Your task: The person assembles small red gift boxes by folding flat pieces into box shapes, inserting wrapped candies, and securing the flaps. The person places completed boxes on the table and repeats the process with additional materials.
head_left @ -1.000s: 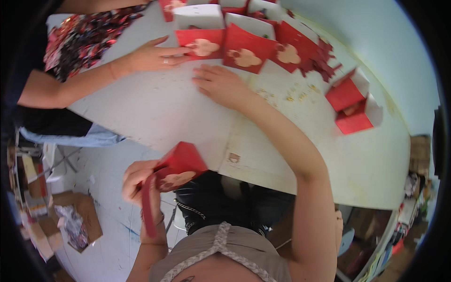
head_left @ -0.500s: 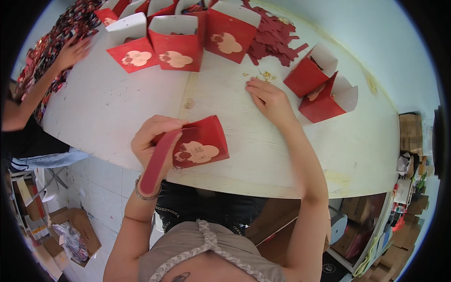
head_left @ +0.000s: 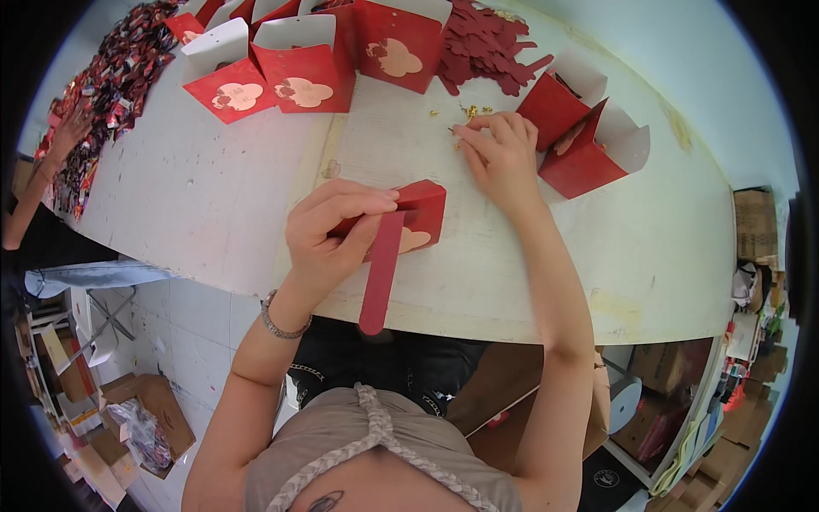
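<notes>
My left hand (head_left: 334, 224) is closed on the top of a small red paper box (head_left: 432, 209) with a pale flower-shaped patch. Between its thumb and fingers is also one end of a dark red strap (head_left: 382, 282), which hangs over the box's near side past the table edge. My right hand (head_left: 502, 158) has thumb and forefinger pinched together, with a tiny pin-like fastener (head_left: 452, 130) at the tips. Several small gold fasteners (head_left: 471, 111) lie scattered just beyond these fingers.
Open red boxes (head_left: 307, 77) stand in rows at the far left, and two more (head_left: 589, 166) at right. A heap of dark red straps (head_left: 486, 43) lies at the back. Far left, another person's hand (head_left: 72, 128) touches a pile of small wrapped packets (head_left: 111, 77).
My left hand has moved right and away from me with the box, and the strap has swung to hang downward. My right fingers have drawn together in a pinch. The other person's hand moved left.
</notes>
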{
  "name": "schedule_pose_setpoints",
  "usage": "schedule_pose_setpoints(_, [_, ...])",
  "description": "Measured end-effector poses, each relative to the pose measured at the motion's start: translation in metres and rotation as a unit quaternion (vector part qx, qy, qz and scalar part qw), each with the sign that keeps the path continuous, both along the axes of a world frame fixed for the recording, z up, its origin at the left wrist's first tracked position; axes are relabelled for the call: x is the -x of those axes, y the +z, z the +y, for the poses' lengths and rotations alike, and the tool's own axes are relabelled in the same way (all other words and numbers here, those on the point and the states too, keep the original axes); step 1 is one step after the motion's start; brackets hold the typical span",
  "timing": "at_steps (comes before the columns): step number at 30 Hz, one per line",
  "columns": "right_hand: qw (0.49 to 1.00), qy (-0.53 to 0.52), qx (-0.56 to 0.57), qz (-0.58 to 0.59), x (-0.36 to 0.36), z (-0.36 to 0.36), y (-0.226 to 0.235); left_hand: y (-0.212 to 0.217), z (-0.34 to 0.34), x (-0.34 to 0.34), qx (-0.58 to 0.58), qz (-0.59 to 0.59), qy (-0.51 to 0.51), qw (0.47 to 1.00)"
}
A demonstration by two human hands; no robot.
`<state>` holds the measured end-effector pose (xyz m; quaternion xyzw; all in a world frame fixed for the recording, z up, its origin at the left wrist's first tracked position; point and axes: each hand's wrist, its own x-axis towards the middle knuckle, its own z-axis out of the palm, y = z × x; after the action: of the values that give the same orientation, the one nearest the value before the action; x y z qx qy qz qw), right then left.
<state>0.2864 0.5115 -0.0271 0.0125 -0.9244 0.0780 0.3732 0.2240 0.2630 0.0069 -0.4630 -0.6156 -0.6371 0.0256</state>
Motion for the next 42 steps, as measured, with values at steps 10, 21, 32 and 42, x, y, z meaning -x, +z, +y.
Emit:
schedule_pose_setpoints(10, [0.985,-0.066,0.153,0.041,-0.019,-0.022,0.022,0.013,0.009,-0.002,0.035,-0.086,-0.003,0.996])
schedule_pose_setpoints(21, [0.974,0.102,0.177,0.096,-0.052,-0.120,0.047,0.006,0.000,-0.003,0.019,-0.073,-0.045,0.996])
schedule_pose_setpoints(32, [0.971,0.091,0.200,0.097,-0.047,-0.127,0.044,-0.001,-0.003,0.002,0.011,-0.061,-0.042,0.997])
schedule_pose_setpoints(42, [0.981,0.093,0.167,0.026,-0.053,-0.126,0.054,-0.004,-0.003,0.005,0.007,-0.033,-0.052,0.998])
